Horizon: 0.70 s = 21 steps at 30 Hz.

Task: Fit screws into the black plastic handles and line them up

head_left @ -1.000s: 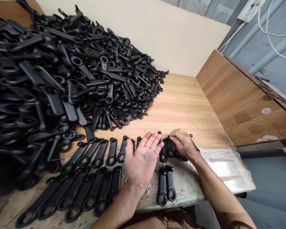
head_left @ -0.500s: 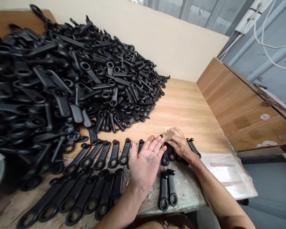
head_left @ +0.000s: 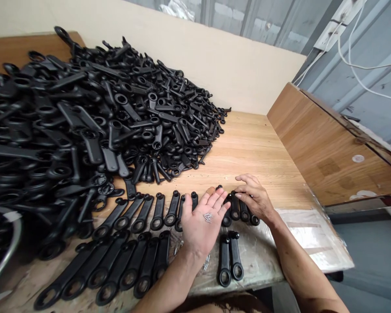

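Observation:
Palm up and fingers stretched out, my left hand (head_left: 203, 224) bears several small metal pins (head_left: 208, 217) lying loose on its palm. A fingertip of it wears a tan wrap. My right hand (head_left: 254, 199) is over the row of black plastic arms at right. Its thumb and forefinger come together at the small upper end of one black arm (head_left: 235, 208); whatever is between them is too small to make out. Its other fingers reach out above. Left of my left hand, more black arms (head_left: 158, 213) stand in the same row, ring ends toward me.
A large heap of black arms (head_left: 117, 113) covers the table's left and back. A nearer row of arms (head_left: 130, 269) lies at front left, and a pair (head_left: 230, 261) at front right. Loose pins (head_left: 206, 262) lie by my left wrist. A wooden panel (head_left: 332, 148) bounds the right side.
My right hand has shifted slightly right, its fingers now raised more off the arms. The left hand still bears the pins. The view has tilted slightly.

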Each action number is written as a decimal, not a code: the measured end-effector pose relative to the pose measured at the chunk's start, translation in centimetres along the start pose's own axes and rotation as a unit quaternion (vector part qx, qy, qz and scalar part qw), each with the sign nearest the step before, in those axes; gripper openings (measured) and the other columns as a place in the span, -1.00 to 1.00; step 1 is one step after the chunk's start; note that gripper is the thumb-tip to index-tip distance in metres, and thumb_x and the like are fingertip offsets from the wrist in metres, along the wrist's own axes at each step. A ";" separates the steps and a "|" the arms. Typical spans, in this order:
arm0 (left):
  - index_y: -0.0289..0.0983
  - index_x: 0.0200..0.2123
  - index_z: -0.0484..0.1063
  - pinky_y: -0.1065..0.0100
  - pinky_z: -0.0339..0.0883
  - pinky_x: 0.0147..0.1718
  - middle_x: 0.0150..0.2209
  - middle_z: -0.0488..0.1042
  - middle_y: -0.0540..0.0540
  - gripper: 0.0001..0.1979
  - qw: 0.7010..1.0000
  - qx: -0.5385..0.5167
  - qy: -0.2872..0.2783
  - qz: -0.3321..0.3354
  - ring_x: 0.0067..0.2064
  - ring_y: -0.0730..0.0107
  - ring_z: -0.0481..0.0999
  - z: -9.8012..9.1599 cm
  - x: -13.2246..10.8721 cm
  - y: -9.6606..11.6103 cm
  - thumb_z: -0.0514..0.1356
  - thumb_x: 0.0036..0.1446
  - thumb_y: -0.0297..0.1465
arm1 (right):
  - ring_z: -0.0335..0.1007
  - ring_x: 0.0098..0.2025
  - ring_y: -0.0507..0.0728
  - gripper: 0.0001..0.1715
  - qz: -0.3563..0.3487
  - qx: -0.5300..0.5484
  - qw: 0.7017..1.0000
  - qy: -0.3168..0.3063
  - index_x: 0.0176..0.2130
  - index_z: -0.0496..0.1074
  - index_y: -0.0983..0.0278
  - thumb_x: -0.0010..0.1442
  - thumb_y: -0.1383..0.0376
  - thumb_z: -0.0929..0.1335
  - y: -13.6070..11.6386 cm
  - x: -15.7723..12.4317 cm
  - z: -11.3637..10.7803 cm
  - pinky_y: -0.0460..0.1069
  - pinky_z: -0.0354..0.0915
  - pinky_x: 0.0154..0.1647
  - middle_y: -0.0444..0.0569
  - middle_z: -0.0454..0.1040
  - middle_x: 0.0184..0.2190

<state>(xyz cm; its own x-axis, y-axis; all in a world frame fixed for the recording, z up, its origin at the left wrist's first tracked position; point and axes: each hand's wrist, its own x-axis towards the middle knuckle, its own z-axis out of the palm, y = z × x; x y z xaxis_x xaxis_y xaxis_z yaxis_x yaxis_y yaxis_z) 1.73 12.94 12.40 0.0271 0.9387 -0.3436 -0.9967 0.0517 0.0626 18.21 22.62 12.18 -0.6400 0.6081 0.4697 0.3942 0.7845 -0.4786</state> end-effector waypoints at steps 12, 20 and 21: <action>-0.49 -0.05 0.33 0.29 0.30 -0.16 -0.26 0.47 -0.25 -0.34 0.994 0.060 -0.038 -0.084 -0.20 0.21 0.48 0.3 -2.9 -1.1 -0.10 0.14 0.00 | 0.22 -0.15 0.17 -0.81 -0.089 -0.088 0.980 -0.153 -0.38 0.41 0.27 0.14 0.41 0.23 -10.9 -0.2 0.2 0.08 0.17 -0.12 0.00 0.41 -0.33; -0.51 -0.03 0.32 0.32 0.32 -0.23 -0.25 0.50 -0.25 -0.38 0.995 0.073 -0.055 -0.049 -0.20 0.23 0.49 -0.2 -4.4 0.0 -0.13 0.19 -0.06 | 0.29 -0.31 0.09 -0.84 -0.098 -0.034 0.975 -0.198 -0.48 0.37 0.28 0.03 0.49 0.25 -12.0 1.5 0.6 0.00 0.21 -0.22 -0.07 0.42 -0.45; -0.52 -0.03 0.32 0.35 0.32 -0.27 -0.26 0.50 -0.25 -0.38 0.995 0.068 -0.053 -0.048 -0.23 0.26 0.49 -0.3 -4.5 0.1 -0.12 0.19 -0.07 | 0.30 -0.30 0.08 -0.83 -0.104 -0.009 0.974 -0.200 -0.48 0.36 0.28 0.04 0.49 0.25 -12.1 1.6 0.7 -0.01 0.21 -0.20 -0.08 0.43 -0.43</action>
<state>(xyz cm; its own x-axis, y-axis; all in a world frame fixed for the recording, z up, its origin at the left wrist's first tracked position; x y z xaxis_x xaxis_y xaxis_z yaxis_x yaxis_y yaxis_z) 1.49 8.56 13.65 0.1365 0.9576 -0.2538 -0.9697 0.1816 0.1635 11.98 14.04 18.23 -0.9113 0.3434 0.2272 0.2384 0.8899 -0.3888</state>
